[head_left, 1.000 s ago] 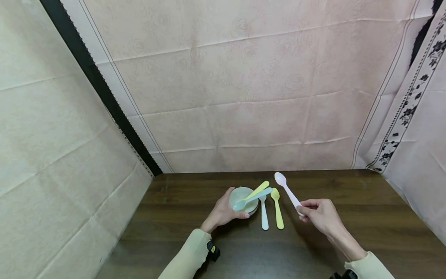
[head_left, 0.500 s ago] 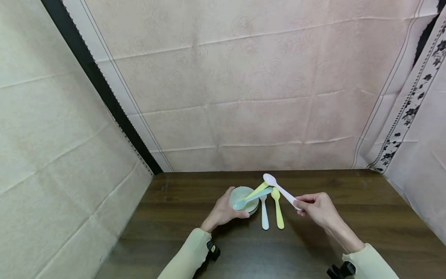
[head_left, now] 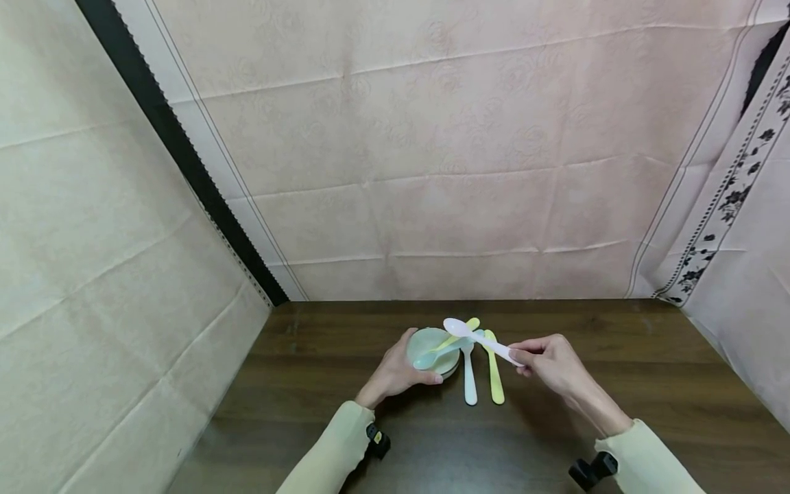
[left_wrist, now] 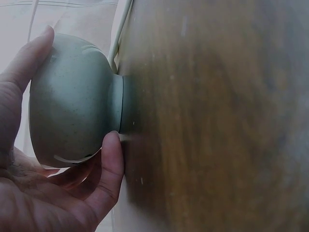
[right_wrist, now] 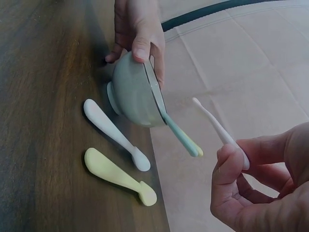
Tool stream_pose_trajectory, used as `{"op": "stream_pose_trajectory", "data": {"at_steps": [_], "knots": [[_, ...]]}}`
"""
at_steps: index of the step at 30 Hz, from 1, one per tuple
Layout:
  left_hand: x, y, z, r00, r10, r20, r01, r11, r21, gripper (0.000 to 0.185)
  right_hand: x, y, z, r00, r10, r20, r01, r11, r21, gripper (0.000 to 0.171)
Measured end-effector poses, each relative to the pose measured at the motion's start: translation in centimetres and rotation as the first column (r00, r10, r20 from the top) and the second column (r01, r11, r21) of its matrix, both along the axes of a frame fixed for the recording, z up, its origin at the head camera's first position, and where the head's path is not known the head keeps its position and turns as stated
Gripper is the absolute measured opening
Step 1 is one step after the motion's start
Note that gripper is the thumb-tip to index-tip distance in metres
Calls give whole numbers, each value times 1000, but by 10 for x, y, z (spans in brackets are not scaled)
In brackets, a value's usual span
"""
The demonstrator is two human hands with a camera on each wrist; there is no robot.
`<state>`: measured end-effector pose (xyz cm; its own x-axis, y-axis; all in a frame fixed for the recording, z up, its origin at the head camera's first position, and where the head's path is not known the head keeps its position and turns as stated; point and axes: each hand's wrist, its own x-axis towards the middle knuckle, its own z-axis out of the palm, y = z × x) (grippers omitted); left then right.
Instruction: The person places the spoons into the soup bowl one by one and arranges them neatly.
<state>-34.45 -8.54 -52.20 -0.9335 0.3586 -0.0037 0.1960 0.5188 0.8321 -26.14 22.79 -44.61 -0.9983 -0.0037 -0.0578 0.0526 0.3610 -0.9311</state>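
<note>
White spoon [head_left: 478,339] pinched – right hand [head_left: 549,363], bowl [head_left: 432,350] rim near

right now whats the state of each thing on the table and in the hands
bowl: upright on the table, gripped by the left hand
teal spoon: resting in the bowl
yellow-green spoon: resting in the bowl
pink spoon: pinched by the right hand, raised over the bowl
pale blue spoon: flat on the table
yellow spoon: flat on the table

Pale green bowl [head_left: 432,348] upright on table, white spoon [head_left: 478,341] angled above its rim
</note>
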Motion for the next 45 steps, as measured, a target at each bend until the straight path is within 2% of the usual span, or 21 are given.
{"op": "stream_pose_trajectory", "data": {"at_steps": [18,26,36,45], "knots": [[1,-2,1,1000,-4,-11,5,999,32,107,-23,-17,-6,999,28,23,-29,999,28,22],[1,-2,-2,1000,-7,10,7,1000,24,113,-31,-28,-12,999,7,49,-11,997,74,18],[0,-2,-1,1000,-8,-11,8,1000,17,108,-42,-42,-13,998,4,68,-9,997,77,15],[0,-1,-1,1000,-8,-23,9,1000,25,103,-45,-47,-15,998,-15,61,7,992,128,13]]}}
